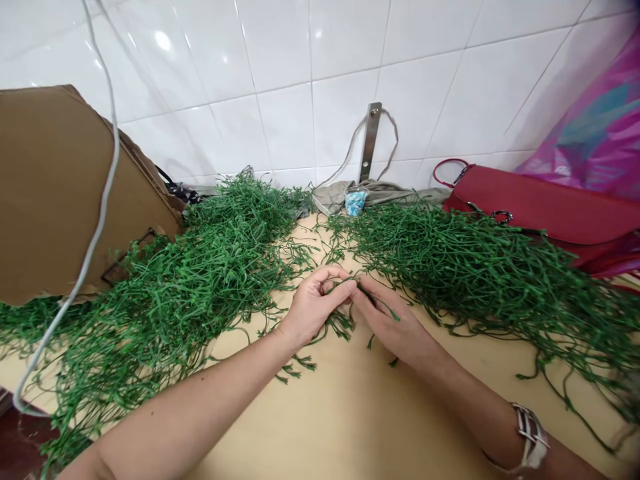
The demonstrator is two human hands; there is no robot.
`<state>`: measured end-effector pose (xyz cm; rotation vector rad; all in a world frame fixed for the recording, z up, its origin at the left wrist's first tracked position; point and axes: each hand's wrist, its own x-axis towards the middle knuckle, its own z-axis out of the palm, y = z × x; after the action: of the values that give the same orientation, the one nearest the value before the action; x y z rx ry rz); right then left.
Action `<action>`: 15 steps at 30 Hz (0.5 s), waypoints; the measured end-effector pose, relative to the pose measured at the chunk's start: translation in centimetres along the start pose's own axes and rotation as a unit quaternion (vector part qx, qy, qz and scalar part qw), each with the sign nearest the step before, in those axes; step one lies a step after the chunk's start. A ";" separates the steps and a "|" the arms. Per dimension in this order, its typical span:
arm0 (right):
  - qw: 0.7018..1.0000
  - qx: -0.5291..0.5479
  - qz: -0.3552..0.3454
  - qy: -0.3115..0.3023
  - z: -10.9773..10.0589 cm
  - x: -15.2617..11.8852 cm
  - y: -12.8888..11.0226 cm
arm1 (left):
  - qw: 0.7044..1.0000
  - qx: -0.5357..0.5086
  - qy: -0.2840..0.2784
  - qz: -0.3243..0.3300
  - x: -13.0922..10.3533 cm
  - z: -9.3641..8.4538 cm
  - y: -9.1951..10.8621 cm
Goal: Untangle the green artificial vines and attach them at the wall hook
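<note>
Left hand (pixel 317 303) is curled nearly closed, thumb tip against the fingers, pinching thin green strands (pixel 393 313) over the middle of the counter (pixel 320 427). Right hand (pixel 387 327) meets it there with fingers bunched on the same strands, one end lying across its knuckles; the exact grip is hidden. Such thin pieces are probably best handled with a light fingertip pinch, the ends lined up, and lifted slightly so they don't snag on the loose strands (pixel 341 327) just beneath.

Beyond, a left heap (pixel 215 260) and a right heap (pixel 460 257) of green strands flank the hands. A small blue-and-white cup (pixel 355 202) stands behind, its contents not readable. At the left heap leans a cardboard box (pixel 75 193), its inside unseen. Behind the right heap, a red bag (pixel 560 203) lies with its flap down, hiding whatever it holds, near a pink plastic bag (pixel 595 133).
</note>
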<state>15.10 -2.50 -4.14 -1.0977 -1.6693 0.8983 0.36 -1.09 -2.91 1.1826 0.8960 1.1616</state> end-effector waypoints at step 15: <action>0.881 -0.375 -0.224 -0.183 -0.5 -0.2 -1.6 | 0.975 -0.188 0.044 -0.110 0.4 -0.5 0.6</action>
<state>15.19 -3.18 -2.61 -0.9686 -2.5723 0.1285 -0.12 -0.58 -2.38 0.7106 0.8063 1.1474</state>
